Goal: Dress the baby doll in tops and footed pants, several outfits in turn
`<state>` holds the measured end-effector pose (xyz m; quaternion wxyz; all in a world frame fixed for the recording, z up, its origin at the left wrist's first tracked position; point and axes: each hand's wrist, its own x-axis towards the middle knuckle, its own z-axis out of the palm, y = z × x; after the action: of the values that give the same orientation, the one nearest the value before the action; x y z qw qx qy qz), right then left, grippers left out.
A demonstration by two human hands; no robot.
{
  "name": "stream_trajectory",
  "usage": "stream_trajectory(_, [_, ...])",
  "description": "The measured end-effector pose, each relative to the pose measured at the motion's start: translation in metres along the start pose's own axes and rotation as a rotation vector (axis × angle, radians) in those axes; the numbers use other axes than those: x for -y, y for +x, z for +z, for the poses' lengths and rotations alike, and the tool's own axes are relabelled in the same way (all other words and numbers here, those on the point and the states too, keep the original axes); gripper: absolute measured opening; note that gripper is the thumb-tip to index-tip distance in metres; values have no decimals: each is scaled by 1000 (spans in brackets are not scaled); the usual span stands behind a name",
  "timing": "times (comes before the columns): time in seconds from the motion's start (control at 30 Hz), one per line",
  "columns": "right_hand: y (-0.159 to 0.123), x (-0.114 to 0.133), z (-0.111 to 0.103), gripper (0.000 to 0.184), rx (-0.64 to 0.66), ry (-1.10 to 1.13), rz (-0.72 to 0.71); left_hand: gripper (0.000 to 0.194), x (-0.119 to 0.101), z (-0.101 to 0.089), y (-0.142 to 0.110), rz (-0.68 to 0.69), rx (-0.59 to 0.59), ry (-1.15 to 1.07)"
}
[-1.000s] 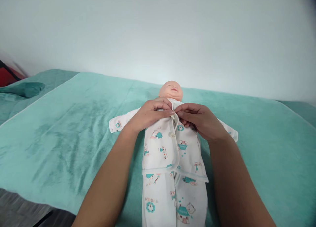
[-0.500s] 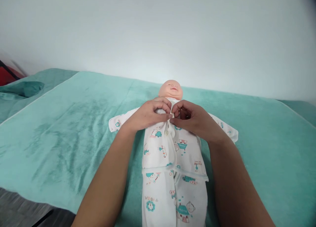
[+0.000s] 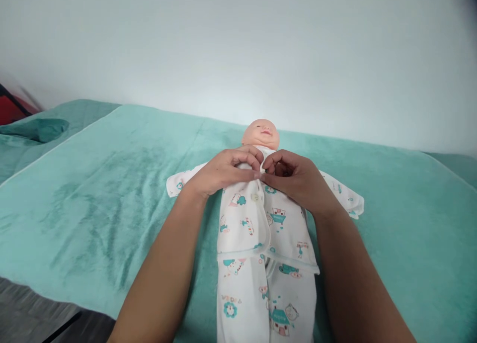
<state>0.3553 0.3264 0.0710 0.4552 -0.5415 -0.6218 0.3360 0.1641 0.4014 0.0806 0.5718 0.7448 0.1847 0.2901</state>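
Observation:
A baby doll (image 3: 261, 133) lies on its back, dressed in a white printed baby shirt (image 3: 242, 223) and matching trousers (image 3: 242, 293). Both of my hands meet at the upper chest, on the shirt's front opening. My left hand (image 3: 236, 166) is closed, its thumb and fingers pinching one edge of the opening. From the other side my right hand (image 3: 294, 174) pinches the facing edge, the fingertips nearly touching the left ones. Between the fingers the cloth is mostly hidden. A pale button (image 3: 255, 198) shows just below them. The doll's sleeves (image 3: 345, 196) spread out to both sides.
A turquoise plush blanket (image 3: 93, 199) covers the surface under the doll. Behind it rises a pale wall (image 3: 238, 49). A red object (image 3: 11, 109) with a dark bar stands at the far left. Grey floor (image 3: 33, 310) shows at lower left.
The view has shifted slightly, so the doll sits a little further right. My fingertips have come closer together at the shirt's opening; both hands keep their pinch.

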Motion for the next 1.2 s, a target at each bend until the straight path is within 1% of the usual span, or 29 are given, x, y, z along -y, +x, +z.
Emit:
stream_trajectory(0.13, [0, -2, 2, 15, -24, 10, -2, 12, -2, 2, -2, -2, -19, -18])
stream_trajectory(0.23, [0, -1, 1, 15, -10, -1, 11, 18, -1, 2, -2, -21, -80, -1])
stream_trajectory(0.33, [0, 0, 0, 16, -2, -3, 21, 24, -2, 0, -2, -39, -134, 74])
stream_trajectory(0.47, [0, 1, 1, 17, 2, 26, 26, 23, -6, -2, -2, -15, -75, 256])
stream_trajectory(0.57, [0, 0, 1, 18, -5, 40, 20, 21, -11, -1, -4, -46, -60, 312])
stream_trajectory(0.7, [0, -2, -1, 19, 13, 26, 14, 14, -14, 0, -6, -84, -37, 271])
stream_trajectory(0.9, [0, -2, -6, 20, 75, 7, 10, 8, -11, -1, -6, -101, -48, 164])
stream_trajectory(0.97, [-1, -2, -5, 20, 53, 6, 6, 9, -9, -2, -6, -101, -48, 122])
stream_trajectory(1.07, [-2, -1, -1, 18, -24, 9, -12, 11, -9, -2, -7, -122, -60, 62])
stream_trajectory(1.2, [-2, -2, 4, 15, -89, 5, -135, 13, -9, -2, -8, -139, -87, 48])
